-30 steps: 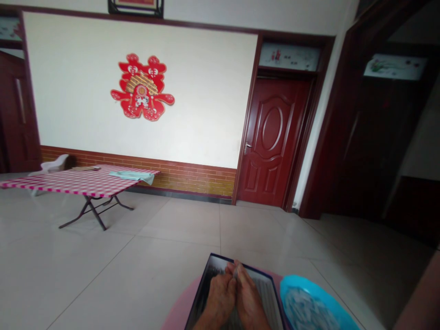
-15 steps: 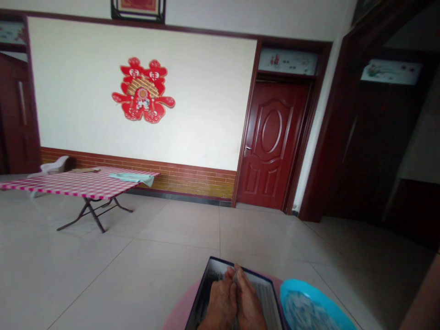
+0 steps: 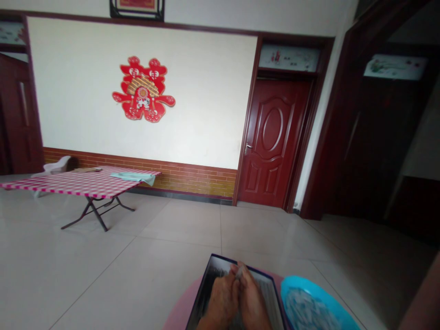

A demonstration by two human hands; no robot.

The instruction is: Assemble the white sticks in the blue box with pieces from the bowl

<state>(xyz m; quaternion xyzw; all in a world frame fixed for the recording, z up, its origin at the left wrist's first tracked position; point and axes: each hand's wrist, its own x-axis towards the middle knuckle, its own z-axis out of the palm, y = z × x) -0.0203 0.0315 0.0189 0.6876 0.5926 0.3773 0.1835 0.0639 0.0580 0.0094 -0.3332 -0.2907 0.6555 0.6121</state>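
My left hand and my right hand are pressed together over a shallow, dark-rimmed box. Between their curled fingers sits a small greyish, see-through piece, too blurred to name. Dark, thin items lie in the left part of the box, and pale strips run along its right side. My hands cover the middle of the box. To the right, a bright blue basin holds many whitish, translucent pieces.
Box and basin rest on a round pink surface. Across the tiled floor stands a folding table with a checked cover and a pale green cloth. A white chair is behind it; a red door is at the back.
Both hands have shifted slightly to the right over the box, still pressed together. The small piece shows a bit more between the fingertips. The view has tilted slightly.
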